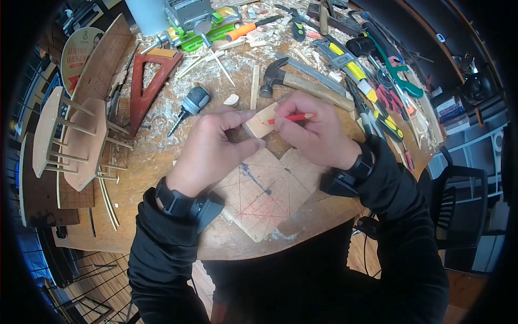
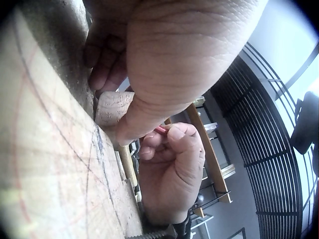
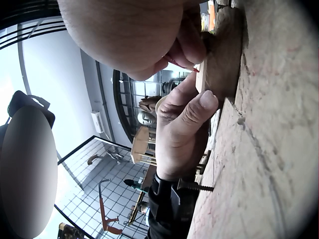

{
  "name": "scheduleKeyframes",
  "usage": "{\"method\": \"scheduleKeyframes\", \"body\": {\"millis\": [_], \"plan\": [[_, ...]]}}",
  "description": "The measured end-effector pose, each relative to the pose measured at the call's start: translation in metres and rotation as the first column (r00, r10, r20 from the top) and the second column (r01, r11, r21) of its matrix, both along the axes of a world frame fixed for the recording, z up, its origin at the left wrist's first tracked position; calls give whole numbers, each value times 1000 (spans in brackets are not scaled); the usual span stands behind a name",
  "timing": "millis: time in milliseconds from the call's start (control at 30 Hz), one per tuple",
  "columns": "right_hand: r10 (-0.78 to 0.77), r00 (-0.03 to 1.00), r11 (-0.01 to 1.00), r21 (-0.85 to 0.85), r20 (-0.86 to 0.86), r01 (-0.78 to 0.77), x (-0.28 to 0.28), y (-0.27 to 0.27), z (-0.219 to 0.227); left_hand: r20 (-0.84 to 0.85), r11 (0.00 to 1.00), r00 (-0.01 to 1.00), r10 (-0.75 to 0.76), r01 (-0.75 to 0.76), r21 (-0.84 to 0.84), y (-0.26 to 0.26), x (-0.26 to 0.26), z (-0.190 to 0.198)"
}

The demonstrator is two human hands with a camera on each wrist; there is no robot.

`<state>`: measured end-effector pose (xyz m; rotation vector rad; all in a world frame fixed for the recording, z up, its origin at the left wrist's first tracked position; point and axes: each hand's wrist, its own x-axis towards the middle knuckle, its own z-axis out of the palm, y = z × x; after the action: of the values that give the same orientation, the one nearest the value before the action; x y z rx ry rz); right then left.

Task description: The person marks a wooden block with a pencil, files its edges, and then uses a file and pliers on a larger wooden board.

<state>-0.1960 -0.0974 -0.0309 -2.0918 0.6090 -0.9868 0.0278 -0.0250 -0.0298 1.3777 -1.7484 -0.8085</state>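
My left hand [image 1: 208, 143] grips a small pale wooden block [image 1: 258, 128] between thumb and fingers at its left end. Pencil marks show on the block's face [image 2: 112, 106] in the left wrist view. A red pencil [image 1: 300, 116] is pinched in my right hand [image 1: 318, 132], its tip right at the block's upper face. The right wrist view shows the red tip [image 3: 196, 70] at the block's edge, with the left thumb beside it. Both hands are over the far edge of a wooden board [image 1: 245, 208] covered in ruled lines and red and dark marks.
Behind the hands lie a claw hammer [image 1: 275, 75], a cordless-style driver with a drill bit [image 1: 194, 100] and a red triangular square [image 1: 141, 92]. A wooden model [image 1: 81, 140] with dowel posts stands at the left. Pliers [image 1: 386, 97], other tools and wood shavings crowd the back and right.
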Motion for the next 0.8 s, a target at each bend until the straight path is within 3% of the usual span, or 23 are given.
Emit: {"method": "scheduleKeyframes", "body": {"millis": [667, 800], "plan": [[-2, 1000, 1000, 19, 15, 1, 0, -2, -1, 27, 998, 1000, -9, 11, -58, -1, 2, -2], [-3, 988, 983, 182, 152, -25, 1, -2, -2, 28, 998, 999, -24, 26, -63, -2, 1, -2]]}}
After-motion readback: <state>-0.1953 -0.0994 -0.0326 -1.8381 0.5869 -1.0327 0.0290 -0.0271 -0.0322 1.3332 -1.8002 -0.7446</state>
